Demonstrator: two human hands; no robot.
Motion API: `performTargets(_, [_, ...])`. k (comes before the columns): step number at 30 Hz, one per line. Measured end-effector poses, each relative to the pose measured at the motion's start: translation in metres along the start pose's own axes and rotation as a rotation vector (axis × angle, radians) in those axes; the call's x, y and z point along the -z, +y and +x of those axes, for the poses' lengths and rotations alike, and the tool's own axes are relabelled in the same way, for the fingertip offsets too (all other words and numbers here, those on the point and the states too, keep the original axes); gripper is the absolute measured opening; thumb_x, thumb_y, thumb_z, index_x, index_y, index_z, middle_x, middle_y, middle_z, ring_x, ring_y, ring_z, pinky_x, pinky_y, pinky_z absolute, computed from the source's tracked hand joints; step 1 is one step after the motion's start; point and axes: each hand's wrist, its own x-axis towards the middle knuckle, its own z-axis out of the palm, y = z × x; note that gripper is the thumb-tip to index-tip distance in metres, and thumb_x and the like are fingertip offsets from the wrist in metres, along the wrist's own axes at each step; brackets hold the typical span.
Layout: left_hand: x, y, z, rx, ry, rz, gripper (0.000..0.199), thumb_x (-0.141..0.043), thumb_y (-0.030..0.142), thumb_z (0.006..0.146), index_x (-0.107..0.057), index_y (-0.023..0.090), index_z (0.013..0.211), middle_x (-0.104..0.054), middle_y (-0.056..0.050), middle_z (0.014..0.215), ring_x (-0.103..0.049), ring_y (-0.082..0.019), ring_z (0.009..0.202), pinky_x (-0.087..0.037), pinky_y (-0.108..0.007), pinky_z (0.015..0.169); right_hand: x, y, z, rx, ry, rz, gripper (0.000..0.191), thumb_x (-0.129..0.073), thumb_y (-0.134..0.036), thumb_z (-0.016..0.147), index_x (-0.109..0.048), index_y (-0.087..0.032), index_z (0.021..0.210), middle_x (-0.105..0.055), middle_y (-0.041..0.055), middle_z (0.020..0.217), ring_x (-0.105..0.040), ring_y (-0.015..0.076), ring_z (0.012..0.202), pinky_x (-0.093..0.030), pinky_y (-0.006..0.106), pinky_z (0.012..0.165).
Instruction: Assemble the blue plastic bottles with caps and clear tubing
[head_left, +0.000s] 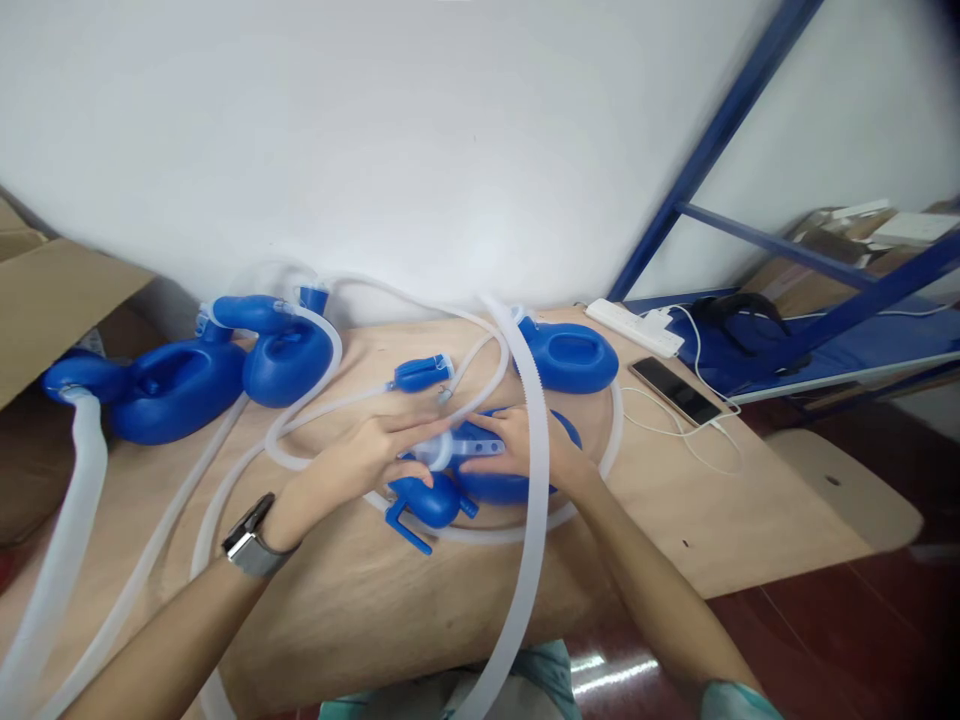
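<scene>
Risks: thin looping tubing [336, 348] is lying near the left forearm and could be snagging should that arm swing; wide translucent hose [538, 450] is crossing in front of the right hand and could be tugging on nearby parts if caught.

Positions: left hand [366, 458], thumb and fingers parting around the white collar [445, 450]; whether gripping, cannot tell. Blue spouted piece [431, 500], sitting just below that hand. Clear perforated strap [484, 447], extending between the hands. Central blue bottle [495, 488], lying on the table [675, 530] beneath the right hand [514, 440], whose fingers are spreading over bottle and strap; grip unclear.
</scene>
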Motion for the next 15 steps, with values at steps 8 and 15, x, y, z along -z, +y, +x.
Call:
performTargets(8, [-0.004, 0.005, 0.005, 0.060, 0.105, -0.057, 0.069, -0.079, 0.063, 0.086, -0.070, 0.027, 0.143, -0.077, -0.011, 0.132, -0.077, -0.030, 0.116, -0.064, -0.039, 0.099, -0.004, 0.000, 0.000, -0.016, 0.014, -0.041, 0.082, -0.058, -0.089, 0.086, -0.071, -0.030, 0.142, -0.083, 0.0107, 0.110, -0.079, 0.0340, 0.097, -0.056, 0.036, 0.078])
performTargets(15, [-0.010, 0.024, 0.004, 0.201, 0.102, 0.047, 0.064, -0.074, 0.061, 0.093, -0.067, 0.026, 0.146, -0.071, -0.013, 0.143, -0.073, -0.034, 0.124, -0.062, -0.046, 0.104, -0.002, -0.001, -0.001, -0.005, 0.059, 0.012, 0.074, -0.068, -0.082, 0.084, -0.074, -0.031, 0.137, -0.083, 0.0087, 0.111, -0.079, 0.0334, 0.099, -0.059, 0.037, 0.082])
